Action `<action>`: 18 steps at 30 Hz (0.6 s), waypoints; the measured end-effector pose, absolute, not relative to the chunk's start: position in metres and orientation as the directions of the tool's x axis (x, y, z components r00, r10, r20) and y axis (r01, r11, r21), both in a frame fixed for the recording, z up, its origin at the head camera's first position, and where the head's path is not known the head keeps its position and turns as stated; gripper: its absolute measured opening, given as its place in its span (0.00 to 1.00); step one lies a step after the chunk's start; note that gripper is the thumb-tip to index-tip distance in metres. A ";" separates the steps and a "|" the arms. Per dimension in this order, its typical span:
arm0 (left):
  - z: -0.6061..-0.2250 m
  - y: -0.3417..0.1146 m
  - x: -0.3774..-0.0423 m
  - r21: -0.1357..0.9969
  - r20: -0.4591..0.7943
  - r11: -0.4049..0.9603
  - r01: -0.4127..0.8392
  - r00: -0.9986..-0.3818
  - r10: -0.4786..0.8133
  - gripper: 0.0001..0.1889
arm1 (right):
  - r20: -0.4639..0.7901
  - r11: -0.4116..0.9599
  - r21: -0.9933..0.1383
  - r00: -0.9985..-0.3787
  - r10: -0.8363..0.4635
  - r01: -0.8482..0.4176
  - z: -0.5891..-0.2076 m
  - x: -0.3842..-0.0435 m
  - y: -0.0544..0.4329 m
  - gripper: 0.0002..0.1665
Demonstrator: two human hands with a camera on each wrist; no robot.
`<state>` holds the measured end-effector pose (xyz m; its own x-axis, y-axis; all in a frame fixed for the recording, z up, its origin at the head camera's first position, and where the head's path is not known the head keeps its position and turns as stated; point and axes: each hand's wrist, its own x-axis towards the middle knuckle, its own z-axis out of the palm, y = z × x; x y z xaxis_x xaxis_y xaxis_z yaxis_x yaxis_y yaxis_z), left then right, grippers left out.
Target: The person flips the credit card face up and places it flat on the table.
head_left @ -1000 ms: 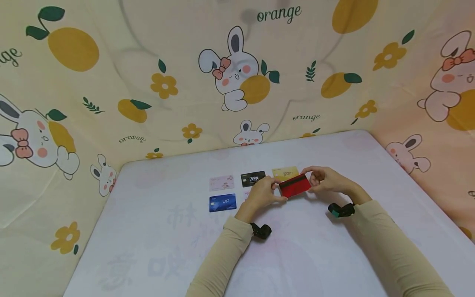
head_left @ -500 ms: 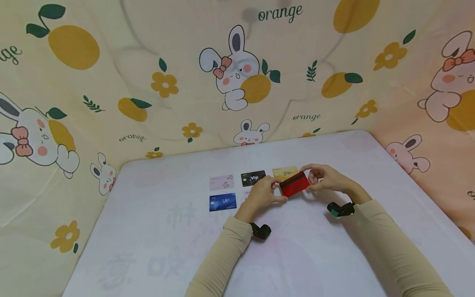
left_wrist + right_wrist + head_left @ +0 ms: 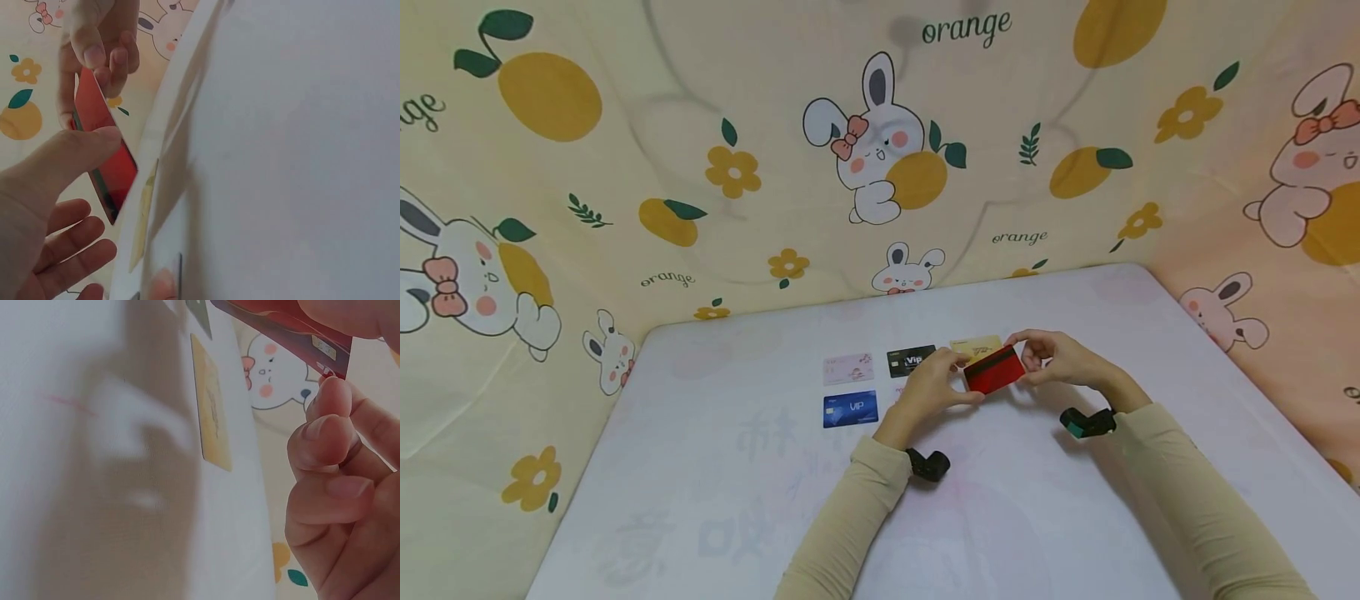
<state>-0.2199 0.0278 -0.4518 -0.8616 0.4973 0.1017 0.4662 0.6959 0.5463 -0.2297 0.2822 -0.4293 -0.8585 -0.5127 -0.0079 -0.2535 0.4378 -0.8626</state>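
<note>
A red card (image 3: pixel 994 372) with a dark stripe is raised and tilted above the table. My right hand (image 3: pixel 1057 358) pinches its right end between thumb and fingers; the right wrist view shows a chip on the card's other face (image 3: pixel 324 347). At the card's left end is my left hand (image 3: pixel 931 387), its thumb (image 3: pixel 81 150) overlapping the card in the left wrist view. The other left fingers (image 3: pixel 78 262) are spread, apart from the card. Behind the red card lies a gold card (image 3: pixel 976 346), partly hidden. A black Vip card (image 3: pixel 910 360) lies beside the left hand.
A blue VIP card (image 3: pixel 850 409) and a pale pink card (image 3: pixel 847 369) lie on the left of the group. Another card (image 3: pixel 899 390) is mostly hidden under the left hand. The white table (image 3: pixel 715 467) meets a patterned cloth wall (image 3: pixel 760 242) at the back.
The red card has tilted slightly, its right end a little higher, over the last second. My left fingers have spread slightly at its left end; the right hand has shifted slightly with the card.
</note>
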 end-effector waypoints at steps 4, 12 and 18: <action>-0.446 0.031 -0.217 0.549 0.139 0.672 0.496 -0.848 0.512 0.32 | 0.001 0.418 -0.871 -0.853 -0.522 -0.258 -0.428 -0.228 0.280 0.32; -0.444 0.040 -0.216 0.571 0.208 0.614 0.545 -0.820 0.534 0.33 | 0.004 0.432 -0.861 -0.855 -0.518 -0.267 -0.428 -0.227 0.278 0.30; -0.440 0.043 -0.214 0.581 0.200 0.612 0.537 -0.823 0.532 0.33 | 0.027 0.433 -0.852 -0.852 -0.523 -0.293 -0.426 -0.226 0.274 0.29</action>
<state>-0.2140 0.0433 -0.4396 -0.8228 0.5318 0.2002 0.5367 0.6117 0.5812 -0.2261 0.2744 -0.4259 -0.8517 -0.5233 0.0270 -0.2931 0.4331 -0.8524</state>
